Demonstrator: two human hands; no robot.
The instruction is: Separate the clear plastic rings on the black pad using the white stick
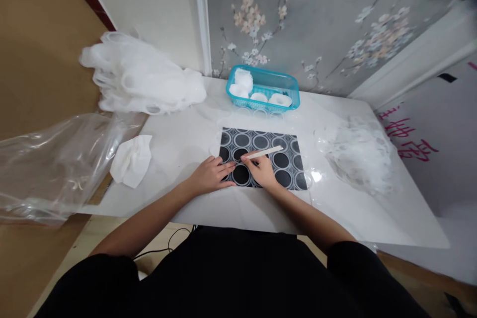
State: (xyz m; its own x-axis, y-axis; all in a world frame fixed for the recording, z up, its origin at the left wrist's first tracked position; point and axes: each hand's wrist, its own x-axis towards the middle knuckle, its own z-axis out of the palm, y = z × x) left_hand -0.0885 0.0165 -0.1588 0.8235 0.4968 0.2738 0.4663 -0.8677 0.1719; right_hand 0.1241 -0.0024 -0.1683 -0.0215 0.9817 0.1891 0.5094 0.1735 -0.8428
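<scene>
A black patterned mat (250, 140) lies on the table in front of me, with several white rings on it around black circles. My right hand (261, 170) rests over the mat's middle, its fingers closed around a thin off-white stick (270, 151) with a small dark tip. That tip points left, close to one ring. My left hand (211, 175) lies on the mat's left edge, fingers stretched out beside the ring nearest the tip. What kind of tool the stick is I cannot make out.
Behind the mat stands a blue plastic basket (262, 104) with white rolls inside. A heap of white pieces (145, 77) sits at the back left. Thin translucent rings (359, 154) are piled on the right. A white cloth piece (132, 161) and clear plastic sheeting (55, 159) lie left.
</scene>
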